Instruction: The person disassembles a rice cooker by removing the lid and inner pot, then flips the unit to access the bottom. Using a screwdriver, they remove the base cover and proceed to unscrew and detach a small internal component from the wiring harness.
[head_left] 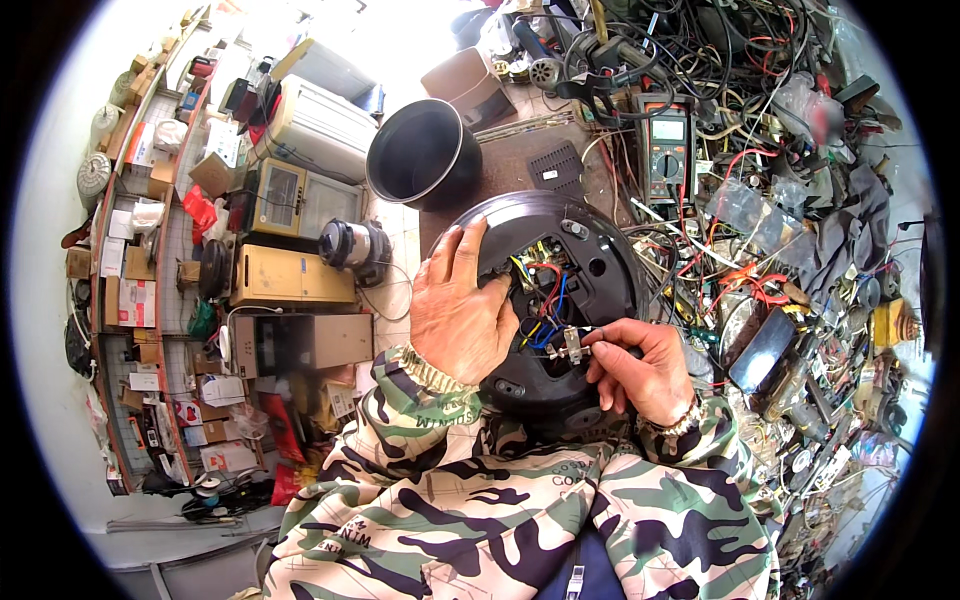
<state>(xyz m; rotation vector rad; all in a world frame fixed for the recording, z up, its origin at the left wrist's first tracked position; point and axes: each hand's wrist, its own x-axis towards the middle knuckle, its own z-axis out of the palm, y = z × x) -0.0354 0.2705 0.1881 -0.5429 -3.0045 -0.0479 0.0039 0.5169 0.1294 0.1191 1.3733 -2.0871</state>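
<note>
A round black appliance base (pixel 615 290), its underside facing up, lies in front of me. Through an opening in it show blue, red and yellow wires (pixel 545 285). My left hand (pixel 455 310) rests on its left side, fingers stretched over the rim and the lower ones beside the wires. At the opening's lower right edge, my right hand (pixel 640 370) is closed in a pinch on a small pale metal part (pixel 572 345) next to the blue wires. The fingertips partly hide that part. Something dark beneath the right fingers cannot be made out.
A black inner pot (pixel 425 155) stands beyond the base, near an open cardboard box (pixel 468 85). A multimeter (pixel 668 150) lies at the right among tangled cables and scattered parts. Shelves with boxes (pixel 135 300) and small appliances (pixel 355 245) line the left.
</note>
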